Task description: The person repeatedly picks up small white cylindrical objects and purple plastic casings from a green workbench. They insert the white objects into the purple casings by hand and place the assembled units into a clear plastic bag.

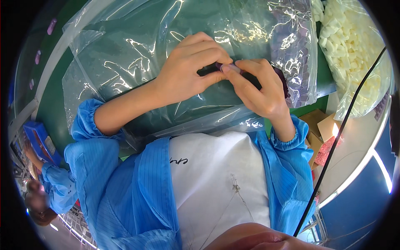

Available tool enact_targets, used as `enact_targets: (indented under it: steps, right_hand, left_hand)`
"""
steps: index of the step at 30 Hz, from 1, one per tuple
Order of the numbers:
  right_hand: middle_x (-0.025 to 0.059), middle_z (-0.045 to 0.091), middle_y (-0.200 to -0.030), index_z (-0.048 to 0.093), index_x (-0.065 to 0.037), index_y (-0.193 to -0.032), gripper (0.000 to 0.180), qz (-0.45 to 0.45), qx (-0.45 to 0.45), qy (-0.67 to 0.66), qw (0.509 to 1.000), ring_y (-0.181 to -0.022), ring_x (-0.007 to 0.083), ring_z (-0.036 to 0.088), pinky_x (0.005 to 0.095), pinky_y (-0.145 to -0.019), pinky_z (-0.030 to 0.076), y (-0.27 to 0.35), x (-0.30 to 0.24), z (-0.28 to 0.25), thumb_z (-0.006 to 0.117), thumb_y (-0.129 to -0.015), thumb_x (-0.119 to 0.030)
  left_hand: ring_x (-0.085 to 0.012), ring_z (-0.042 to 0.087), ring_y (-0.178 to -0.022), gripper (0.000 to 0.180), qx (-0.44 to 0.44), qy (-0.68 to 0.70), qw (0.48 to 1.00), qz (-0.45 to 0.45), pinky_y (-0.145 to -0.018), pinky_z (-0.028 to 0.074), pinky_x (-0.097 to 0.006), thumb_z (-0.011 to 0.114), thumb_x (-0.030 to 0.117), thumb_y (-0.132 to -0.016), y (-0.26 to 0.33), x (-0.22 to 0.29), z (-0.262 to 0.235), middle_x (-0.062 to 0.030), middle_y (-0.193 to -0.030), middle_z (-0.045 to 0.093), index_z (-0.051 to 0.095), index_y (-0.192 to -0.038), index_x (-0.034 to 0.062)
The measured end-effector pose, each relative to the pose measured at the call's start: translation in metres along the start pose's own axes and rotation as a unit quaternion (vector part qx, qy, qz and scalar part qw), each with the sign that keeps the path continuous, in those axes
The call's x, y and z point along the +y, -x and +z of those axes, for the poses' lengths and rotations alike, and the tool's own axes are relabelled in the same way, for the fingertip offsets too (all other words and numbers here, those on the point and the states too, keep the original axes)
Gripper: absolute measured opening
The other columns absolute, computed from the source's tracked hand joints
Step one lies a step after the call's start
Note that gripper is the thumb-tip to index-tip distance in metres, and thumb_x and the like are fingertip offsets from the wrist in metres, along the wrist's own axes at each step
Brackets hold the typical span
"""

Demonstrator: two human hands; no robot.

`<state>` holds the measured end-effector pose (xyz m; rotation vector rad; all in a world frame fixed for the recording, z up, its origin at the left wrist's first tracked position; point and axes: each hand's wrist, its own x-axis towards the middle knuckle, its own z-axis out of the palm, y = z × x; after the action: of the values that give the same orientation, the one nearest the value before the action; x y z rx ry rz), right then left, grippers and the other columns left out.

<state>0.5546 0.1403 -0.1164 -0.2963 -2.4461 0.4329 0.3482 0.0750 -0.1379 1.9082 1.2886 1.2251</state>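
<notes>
Over a large clear plastic bag (137, 75), my two hands meet at the fingertips. Between them is a small purple piece (218, 66), dark at its left end; the fingers cover most of it, so its exact kind cannot be made out. My left hand (187, 68) pinches it from the left with thumb and forefinger. From the right, my right hand (260, 85) closes its thumb and forefinger on the same piece. Beside the right hand, many purple pieces (293, 54) lie packed in rows under clear plastic.
A clear bag of cream-coloured chunks (350, 46) stands at the far right, crossed by a black cable (346, 116). Below it is an open cardboard box (312, 125) near pink material (329, 152). Purple pieces (38, 57) lie along the left. A co-worker's sleeve (58, 183) is beside a blue bin (41, 141).
</notes>
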Motion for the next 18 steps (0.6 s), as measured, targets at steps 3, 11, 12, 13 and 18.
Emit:
enact_targets:
  steps: [3,11,12,13,18]
  right_hand:
    - [0.0141,0.065,-0.097,0.072,0.004,-0.103,0.038,0.012,-0.003,-0.018,1.0,-0.076,0.0255,0.063,0.0325,-0.06,0.054,0.0,0.0,0.0,0.075,-0.066,0.001]
    - [0.016,0.067,-0.1,0.07,0.007,-0.103,0.035,0.032,0.043,-0.032,0.998,-0.076,0.0252,0.065,0.0323,-0.06,0.054,0.009,-0.003,0.004,0.076,-0.069,0.004]
    - [0.017,0.068,-0.099,0.068,0.007,-0.103,0.031,0.051,0.017,-0.037,0.998,-0.079,0.0266,0.066,0.0314,-0.064,0.055,0.007,-0.009,-0.002,0.076,-0.073,0.006]
    - [0.0175,0.068,-0.099,0.068,0.007,-0.103,0.029,0.079,0.059,-0.05,0.994,-0.08,0.0262,0.067,0.0306,-0.066,0.056,0.006,-0.014,-0.013,0.076,-0.075,0.005]
    - [0.0165,0.071,-0.1,0.069,0.005,-0.105,0.021,0.232,0.262,0.009,0.937,-0.083,0.0229,0.071,0.0291,-0.074,0.056,0.017,0.027,-0.088,0.074,-0.085,0.004]
  left_hand:
    - [-0.0263,0.064,-0.088,0.029,0.0,-0.005,1.0,0.004,-0.079,0.051,-0.036,0.085,0.006,-0.069,-0.001,0.0,0.0,-0.0046,-0.093,0.072,0.071,-0.095,0.005]
    - [-0.0288,0.065,-0.091,0.031,-0.016,-0.019,1.0,0.0,-0.081,0.052,-0.036,0.085,0.006,-0.071,-0.004,0.005,-0.003,-0.0086,-0.095,0.072,0.072,-0.099,0.0029]
    - [-0.0259,0.065,-0.09,0.026,-0.01,-0.02,1.0,-0.01,-0.078,0.052,-0.034,0.084,0.009,-0.072,-0.006,0.008,-0.003,-0.0066,-0.093,0.07,0.071,-0.094,0.0051]
    - [-0.0254,0.065,-0.092,0.027,0.015,-0.03,0.999,-0.021,-0.081,0.052,-0.033,0.084,0.008,-0.073,-0.006,0.016,-0.008,-0.0073,-0.096,0.071,0.072,-0.097,0.0043]
    - [-0.021,0.066,-0.104,0.024,0.281,-0.321,0.904,-0.039,-0.093,0.051,-0.032,0.071,0.011,-0.094,-0.044,0.005,-0.126,-0.0108,-0.114,0.067,0.072,-0.117,0.0053]
